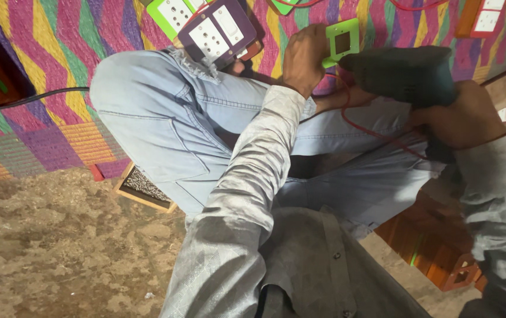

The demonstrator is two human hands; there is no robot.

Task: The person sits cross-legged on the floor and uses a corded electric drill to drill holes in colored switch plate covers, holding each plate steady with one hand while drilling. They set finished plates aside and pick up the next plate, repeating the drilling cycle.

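My left hand (303, 58) grips a green plastic switch plate (341, 42) with a square cut-out, holding it upright above my knee. My right hand (464, 115) is wrapped around the handle of a dark teal power drill (406, 73), whose nose points left at the plate; its bit is hidden behind the plate and my hand. A red wire (366, 131) trails from under the plate across my jeans. I sit cross-legged in light blue jeans (164, 112) and a grey long-sleeved shirt.
A purple switchboard with white sockets (217, 32) and a green one (170, 12) lie on the striped woven mat (58, 47) beyond my knee. A black cable (41, 97) crosses the mat. A small wooden frame (141, 188) sits on the dirt floor. Orange boxes (435, 259) are at right.
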